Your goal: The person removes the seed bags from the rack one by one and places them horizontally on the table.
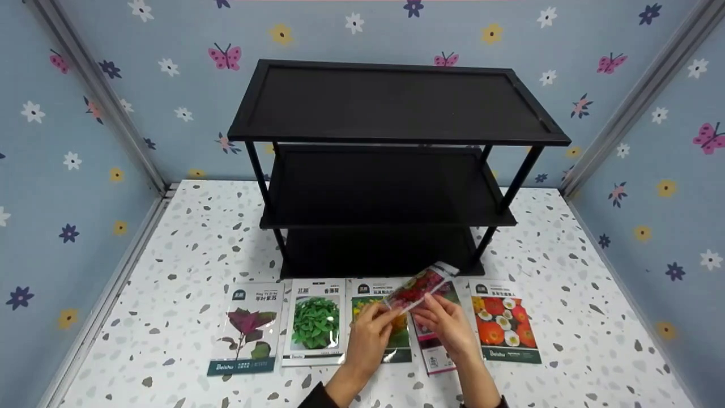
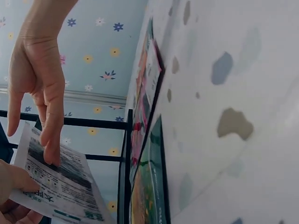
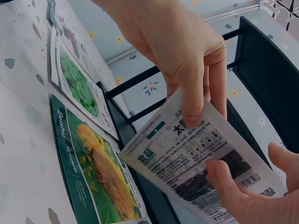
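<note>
A seed packet (image 1: 422,286) with red and pink flowers is tilted up in front of the black rack. My left hand (image 1: 369,334) pinches it at one end, the thumb on the printed text side in the right wrist view. Straight fingers of my right hand (image 1: 450,328) touch that text side. On the table below lie a yellow-flower packet (image 1: 399,345), partly hidden by my left hand, and a pink-flower packet (image 1: 436,354), partly covered by the held one. A packet with orange and white flowers (image 1: 503,323) lies to the right.
The three-tier black rack (image 1: 385,102) stands behind the packets on a speckled white table (image 1: 572,317). Left of my hands lie a green-leaf packet (image 1: 316,323) and a purple-leaf packet (image 1: 246,331). Patterned blue walls (image 1: 73,170) enclose the table at the back and sides.
</note>
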A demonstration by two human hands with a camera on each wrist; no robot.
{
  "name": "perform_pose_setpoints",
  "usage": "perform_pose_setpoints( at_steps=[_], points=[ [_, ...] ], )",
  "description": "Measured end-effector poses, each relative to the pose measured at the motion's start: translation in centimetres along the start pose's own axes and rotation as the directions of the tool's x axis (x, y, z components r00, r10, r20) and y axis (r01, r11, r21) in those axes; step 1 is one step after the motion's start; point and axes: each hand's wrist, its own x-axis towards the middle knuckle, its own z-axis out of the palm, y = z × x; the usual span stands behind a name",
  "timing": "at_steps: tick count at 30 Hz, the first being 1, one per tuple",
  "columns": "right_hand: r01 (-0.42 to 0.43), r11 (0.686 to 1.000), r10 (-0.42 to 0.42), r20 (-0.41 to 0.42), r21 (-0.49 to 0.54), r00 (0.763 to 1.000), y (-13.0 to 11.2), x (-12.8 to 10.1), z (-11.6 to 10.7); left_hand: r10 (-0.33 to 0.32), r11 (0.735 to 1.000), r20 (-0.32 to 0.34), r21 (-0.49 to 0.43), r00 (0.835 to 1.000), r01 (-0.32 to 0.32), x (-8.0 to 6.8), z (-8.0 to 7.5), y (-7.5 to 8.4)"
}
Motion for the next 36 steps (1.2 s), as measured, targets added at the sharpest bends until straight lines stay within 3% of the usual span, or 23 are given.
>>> perform_pose_setpoints(
  at_steps=[5, 11, 17, 21, 25, 30, 33, 36],
  points=[
    [-0.005, 0.998, 0.007, -0.038, 0.057, 0.999, 0.3, 0.0, 0.0, 0.127, 0.987, -0.018, 0.1, 0.992, -0.125, -0.2, 0.3, -0.4],
    [0.0, 0.995, 0.005, -0.058, 0.097, 0.998, 0.6, 0.0, -0.2, 0.218, 0.964, -0.022, 0.162, 0.976, -0.212, -0.1, 0.5, -0.7],
    [0.031, 0.995, -0.027, -0.047, 0.092, 0.999, 1.1, -0.2, -0.5, 0.264, 0.941, 0.018, 0.215, 0.964, -0.262, -0.2, 0.4, -0.8],
    [0.048, 0.997, -0.044, -0.053, 0.064, 0.998, 1.3, -0.3, -0.6, 0.265, 0.946, 0.034, 0.187, 0.964, -0.267, -0.1, 0.3, -0.8],
    [0.057, 0.997, -0.053, -0.066, 0.057, 0.996, 1.3, -0.3, -0.6, 0.223, 0.967, 0.052, 0.112, 0.973, -0.228, 0.0, 0.0, -0.7],
    [0.059, 0.996, -0.054, -0.078, 0.071, 0.995, 1.2, -0.5, -0.7, 0.113, 0.993, 0.023, 0.018, 0.993, -0.113, 0.2, -0.2, -0.3],
    [0.056, 0.995, -0.048, -0.096, 0.082, 0.994, 1.2, -0.6, -0.7, 0.006, 1.0, -0.029, -0.009, 1.0, -0.007, 0.5, -0.3, -0.1],
    [0.051, 0.994, -0.039, -0.124, 0.095, 0.992, 1.2, -0.7, -0.6, -0.133, 0.991, -0.055, -0.029, 0.99, 0.132, 0.6, -0.4, 0.0]
  ],
)
